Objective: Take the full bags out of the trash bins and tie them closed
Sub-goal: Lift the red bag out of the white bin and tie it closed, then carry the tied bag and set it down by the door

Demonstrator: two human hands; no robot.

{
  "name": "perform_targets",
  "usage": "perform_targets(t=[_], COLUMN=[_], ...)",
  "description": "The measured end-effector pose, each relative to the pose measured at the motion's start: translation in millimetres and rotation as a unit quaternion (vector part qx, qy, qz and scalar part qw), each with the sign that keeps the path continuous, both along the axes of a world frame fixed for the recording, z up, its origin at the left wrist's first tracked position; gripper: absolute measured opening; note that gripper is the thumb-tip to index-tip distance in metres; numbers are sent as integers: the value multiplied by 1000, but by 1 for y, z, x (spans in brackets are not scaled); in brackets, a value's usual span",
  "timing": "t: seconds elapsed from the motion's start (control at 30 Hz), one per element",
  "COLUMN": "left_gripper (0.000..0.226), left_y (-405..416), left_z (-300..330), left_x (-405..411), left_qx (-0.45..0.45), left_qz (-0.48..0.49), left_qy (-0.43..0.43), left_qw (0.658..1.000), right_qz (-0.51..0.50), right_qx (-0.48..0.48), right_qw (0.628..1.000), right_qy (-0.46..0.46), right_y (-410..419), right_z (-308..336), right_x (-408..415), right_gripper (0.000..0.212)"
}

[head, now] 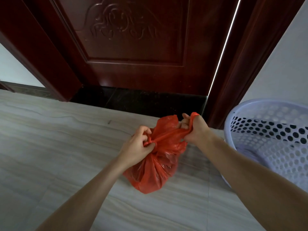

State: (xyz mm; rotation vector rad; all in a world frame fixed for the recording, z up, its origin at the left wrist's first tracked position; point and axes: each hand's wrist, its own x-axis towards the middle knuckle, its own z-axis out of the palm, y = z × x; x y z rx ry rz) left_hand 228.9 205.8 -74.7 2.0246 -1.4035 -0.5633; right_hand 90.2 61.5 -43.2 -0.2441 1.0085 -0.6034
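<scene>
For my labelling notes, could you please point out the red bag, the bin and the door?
red bag (152, 172): head view, lower bulging body.
bin (260, 104): head view, far rim.
door (133, 47): head view, carved panel.

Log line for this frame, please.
stage: tying | red plastic trash bag on floor | left hand pinches neck | right hand pulls a tail | white perforated bin right

Item count, head view:
- Red plastic trash bags (154, 170): 1.
- White perforated trash bins (273, 137): 1.
- Hands: 2, namely one left hand (138, 144) and one right hand (195, 129).
- Dark red wooden doors (133, 47): 1.
</scene>
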Motion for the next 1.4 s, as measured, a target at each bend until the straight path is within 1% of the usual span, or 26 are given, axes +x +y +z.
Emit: perform_targets(t=[0.1,0.17,0.23,0.3,0.37,0.43,0.53,0.6,0.63,0.7,0.77,0.83,0.87,0.9,0.93,0.97,1.0,1.03,1.07,1.1,1.13,1.17,1.2,1.23,1.3,1.4], left_gripper=[37,32,28,24,16,13,21,12,11,18,19,17,19,23,26,28,30,33,37,43,47,48,47,46,46,49], left_y=[16,30,42,49,54,60,66,68,68,68,71,78,82,84,84,84,85,86,88,92,94,98,101,106,121,143], left_z=[4,4,3,-3,-8,-14,-25,-28,-33,-41,-49,-50,-48,-43,-41,-36,-29,-20,-6,9,21,44,59,82,144,228], left_x=[-3,-3,0,7,12,20,33,35,35,38,41,36,33,30,30,30,31,31,27,19,11,2,-8,-19,-26,-25], left_qx=[-4,-21,-41,-83,-118,-130,-167,-180,-179,-151,-89,-11,37,75,112,152,188,221,247,266,279,290,298,300,303,272], left_qz=[-22,-31,-26,-28,-45,-48,-43,-47,-45,-31,15,65,82,100,125,157,186,199,213,225,237,246,247,245,248,254], left_qy=[-5,-52,-118,-206,-300,-359,-409,-430,-440,-451,-426,-371,-332,-281,-210,-118,-31,27,54,71,72,83,79,74,64,18], left_qw=[1000,998,992,975,946,923,896,884,879,879,900,926,939,952,963,969,964,954,944,935,928,921,919,919,918,928], right_qz=[-15,-19,-14,-14,-19,-20,-19,-14,-5,18,59,148,203,262,314,363,398,416,430,446,456,472,484,491,514,520], right_qx=[6,0,-15,-25,-27,-37,-45,-46,-53,-77,-101,-140,-181,-235,-293,-335,-358,-357,-349,-326,-302,-278,-278,-290,-318,-329], right_qw=[998,997,995,992,990,987,985,983,981,976,973,956,931,891,846,806,780,768,762,763,771,775,774,765,728,714], right_qy=[61,75,97,121,138,154,164,178,189,205,198,210,242,286,316,326,326,331,335,336,326,314,301,301,323,333], right_y=[-2,-1,-1,-3,-6,-9,-14,-13,-13,-8,0,15,22,29,37,45,53,61,70,80,89,98,106,112,122,133], right_z=[-5,-8,-11,-15,-19,-20,-18,-19,-20,-24,-30,-33,-33,-30,-28,-20,-9,5,20,38,48,69,82,101,154,231], right_x=[1,4,9,9,7,8,12,13,14,13,15,15,13,10,6,2,-1,-3,-4,-6,-4,-1,4,9,27,50], right_gripper=[26,25,24,23,23,25,28,28,27,25,26,28,29,31,35,39,43,46,49,48,43,38,34,32,27,25])
